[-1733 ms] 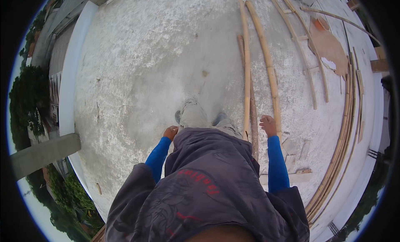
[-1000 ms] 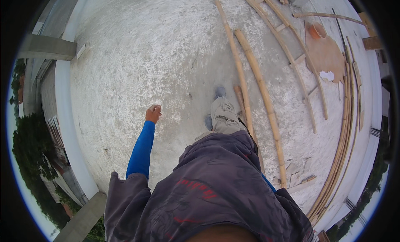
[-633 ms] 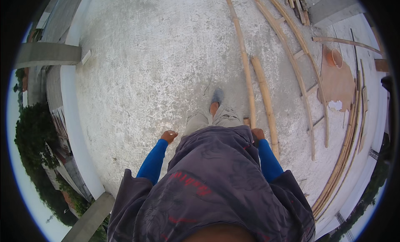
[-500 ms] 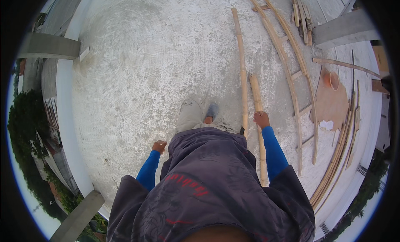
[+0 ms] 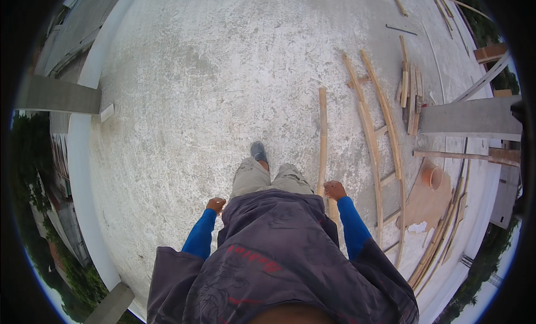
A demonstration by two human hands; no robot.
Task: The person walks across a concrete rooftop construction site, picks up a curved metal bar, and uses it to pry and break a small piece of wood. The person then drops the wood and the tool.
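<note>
**A stride beside the bamboo, both hands low**

A rough, white-patched concrete floor [image 5: 190, 112] took up most of the view, with a pale low wall [image 5: 78, 173] along its left edge and a grey concrete post [image 5: 474, 118] at its right edge. Toward that side lay a ladder-like bamboo frame [image 5: 371, 137], two long rails joined by short crosspieces. A bundle of thin poles [image 5: 437, 240] ran along the floor's right edge. The single bamboo pole [image 5: 322, 134] lay right of the floor's middle, pointing toward the far edge, its near end hidden by the body. Smaller were a brown sheet [image 5: 419, 198], a stack of wood pieces [image 5: 412, 98] near the post and an orange bucket [image 5: 432, 178] on the sheet.

The right hand [image 5: 335, 190] hung over the pole's near part, fingers curled; contact could not be told. The left hand [image 5: 216, 205] hung beside the hip, narrow and loosely curled; whether it enclosed anything small could not be told.

One dark shoe [image 5: 258, 151] showed ahead of the trousers, so the step in hand looked like walking. The next move seemed to call for secure footing, clear of the pole.
</note>
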